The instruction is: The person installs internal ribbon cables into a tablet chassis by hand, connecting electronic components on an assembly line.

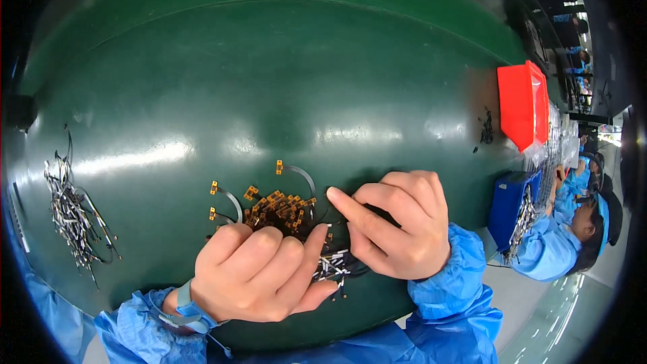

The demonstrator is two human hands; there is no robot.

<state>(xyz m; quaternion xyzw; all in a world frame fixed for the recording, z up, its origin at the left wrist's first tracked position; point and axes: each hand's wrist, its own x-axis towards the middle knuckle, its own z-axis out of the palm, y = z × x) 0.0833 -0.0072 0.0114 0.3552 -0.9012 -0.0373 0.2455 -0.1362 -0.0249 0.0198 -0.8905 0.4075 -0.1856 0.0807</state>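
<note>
My left hand (259, 273) lies over the near side of a pile of small orange flex-circuit pieces (273, 210). Its thumb and index finger are apart, the other fingers curl under, and nothing shows between them. Thin cables with white ends (331, 266) lie between my two hands. My right hand (397, 226) is at the pile's right, index finger stretched left beside a thin dark cable, nothing visible in it; its curled fingers are partly hidden. Grey ribbon strips with orange ends, one a curved strip (301, 174), stick out of the pile.
A bundle of black and silver cables (74, 212) lies at the far left of the green table (269, 87). At right are a red bin (522, 104), small black parts (486, 127) and a blue bin (509, 209) with cables. A co-worker in blue (556, 243) sits beyond.
</note>
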